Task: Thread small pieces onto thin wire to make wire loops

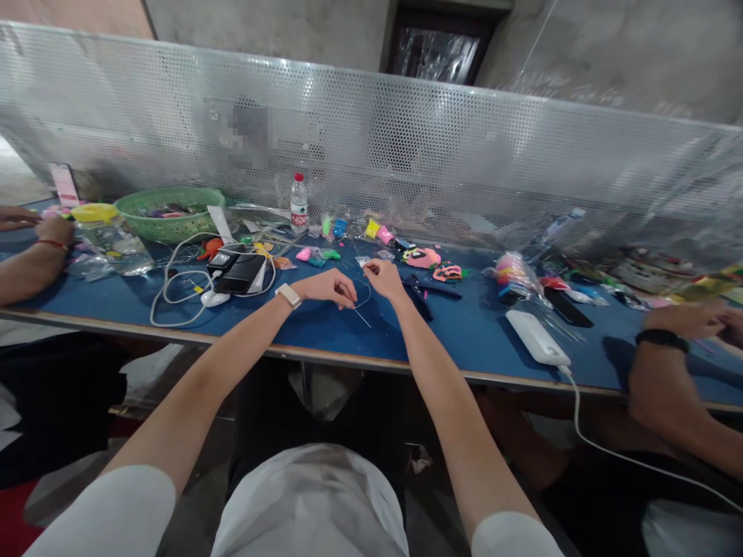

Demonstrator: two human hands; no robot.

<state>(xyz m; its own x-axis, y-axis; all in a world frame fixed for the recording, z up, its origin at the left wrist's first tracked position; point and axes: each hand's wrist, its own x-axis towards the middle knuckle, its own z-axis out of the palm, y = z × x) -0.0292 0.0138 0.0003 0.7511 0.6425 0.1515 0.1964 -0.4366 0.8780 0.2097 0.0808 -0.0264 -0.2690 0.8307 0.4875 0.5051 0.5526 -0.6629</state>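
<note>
My left hand [335, 289], with a pale watch band at the wrist, is closed in a pinch above the blue table. A thin white wire [363, 318] sticks out from its fingertips, down and to the right. From the same fingers a fine strand curves up toward my right hand [383, 277]. That hand is also pinched shut, with its fingertips by a small whitish bit; what exactly it grips is too small to make out. Just right of it lie black scissors-like tools [433, 291] and pink-and-black clay pieces [422, 257].
On the left are a green basket [168, 226], a lidded jar [116, 240], black devices [239, 272] and a looping white cable. A water bottle [299, 205] stands by the perforated metal screen [371, 139]. To the right lies a white power bank [537, 338]. Co-workers' arms flank both sides.
</note>
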